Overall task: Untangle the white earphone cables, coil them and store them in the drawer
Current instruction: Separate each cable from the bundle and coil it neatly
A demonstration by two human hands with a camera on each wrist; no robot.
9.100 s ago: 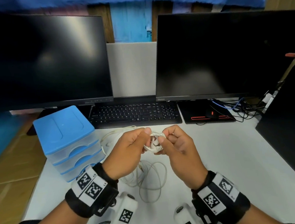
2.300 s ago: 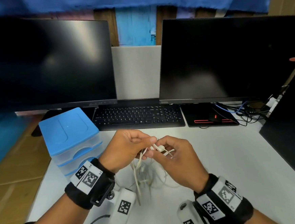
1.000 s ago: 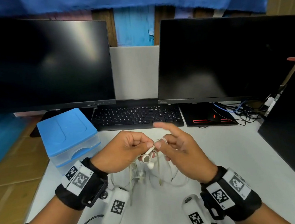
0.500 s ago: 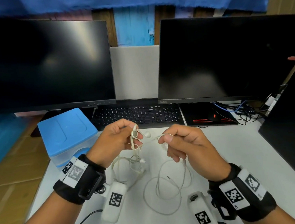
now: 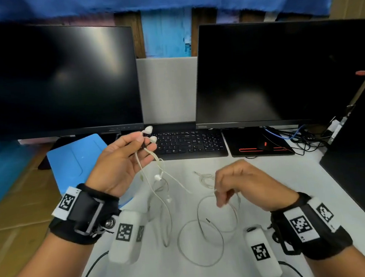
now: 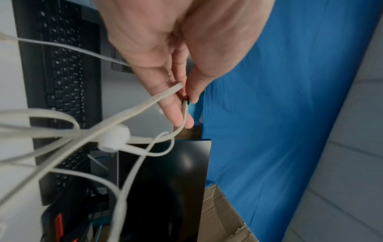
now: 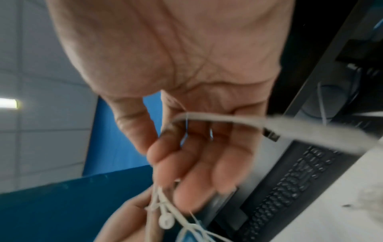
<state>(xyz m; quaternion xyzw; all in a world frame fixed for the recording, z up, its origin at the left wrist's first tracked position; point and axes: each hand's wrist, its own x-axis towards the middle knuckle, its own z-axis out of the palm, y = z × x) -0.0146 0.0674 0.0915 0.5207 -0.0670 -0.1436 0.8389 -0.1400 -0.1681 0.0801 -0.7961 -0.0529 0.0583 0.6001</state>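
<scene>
Two dark monitors (image 5: 57, 80) fill the back of the white desk (image 5: 290, 191), with a black keyboard (image 5: 190, 142) under their lower edges and a red-trimmed mouse pad (image 5: 258, 147) and a knot of dark wires (image 5: 303, 137) off to the right, all well clear of the work. The blue-topped drawer unit (image 5: 74, 160) stands at the left edge of the desk, just behind the left wrist; its drawer fronts are hidden here, so I cannot tell whether one is open. The white earphone cables (image 5: 197, 231) hang between the hands and spill into loose loops on the desk in front of the person. The left hand (image 5: 122, 162) is raised, thumb and fingers pinching the cables just below two earbuds (image 5: 149, 134) that stick up above the grip. The right hand (image 5: 244, 183) sits lower and apart, fingers curled round a thin run of cable. The wire looks light, limp and springy, so it should slide easily and re-knot if dragged; the best hold is probably near the earbuds or the plug end (image 5: 195, 172), feeding slack through rather than tugging. Another earbud (image 5: 157, 177) dangles mid-strand and could snag a loop.
</scene>
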